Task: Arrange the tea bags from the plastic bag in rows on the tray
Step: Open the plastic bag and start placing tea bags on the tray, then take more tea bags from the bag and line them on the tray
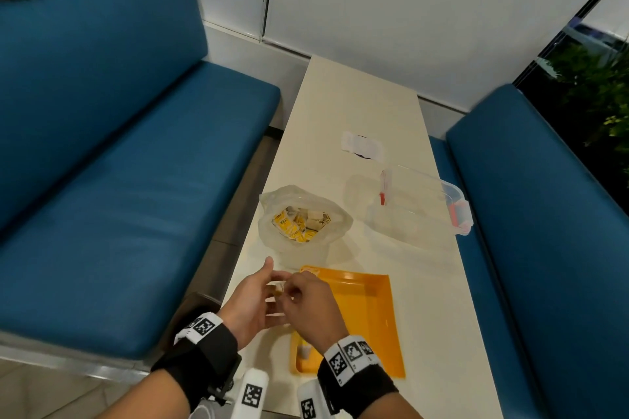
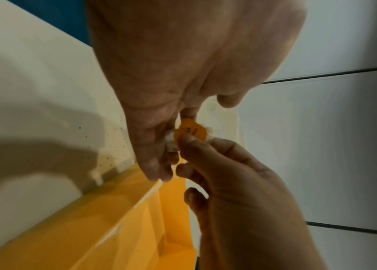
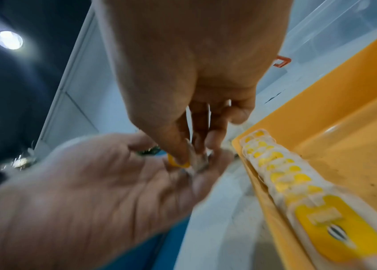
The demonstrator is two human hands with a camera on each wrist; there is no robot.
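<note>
The right hand's thumb and forefinger pinch the yellow paper tag of a tea bag, whose white pouch lies against the fingers of the left hand. The left hand is turned palm-up beneath it, fingers loosely bent and cupping the pouch; in the right wrist view the pouch sits on those fingers just under the right fingertips. The right hand is curled above it, its other fingers tucked inward. Both hands meet above the table's near left edge, just beside the left rim of the orange tray.

A row of tea bags already lies along the tray's left wall, overlapping one another with their yellow tags facing up; the rest of the tray floor shows bare orange plastic. Beyond the tray, near its far left corner, stands the plastic bag, its mouth open and holding a heap of yellow-tagged tea bags. To the right of the bag sits a clear plastic container with red clips, and farther along the cream table lies a small white packet. Blue cushioned benches flank the table on both sides, and each wrist carries a black strap with printed markers.
</note>
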